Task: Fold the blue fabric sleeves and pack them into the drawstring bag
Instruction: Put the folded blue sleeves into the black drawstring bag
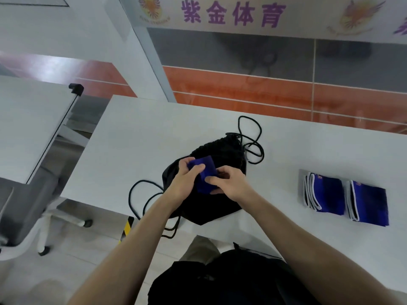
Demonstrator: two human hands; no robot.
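Observation:
A black drawstring bag (218, 155) lies on the white table (136, 137), its cords looping out at the far end and near the front edge. Over the bag I hold a folded blue fabric sleeve (203, 172) with both hands. My left hand (184, 181) grips its left side, thumb on top. My right hand (231, 183) pinches its right lower edge. To the right on the table lie two more folded blue sleeves with white trim, one stack (326, 194) beside the other (370, 203).
A second white table (28, 128) stands to the left, with a wheeled frame (44, 227) below it. Black-and-yellow tape (126, 230) marks the table's front edge. A wall with an orange band and a purple-lettered sign rises behind.

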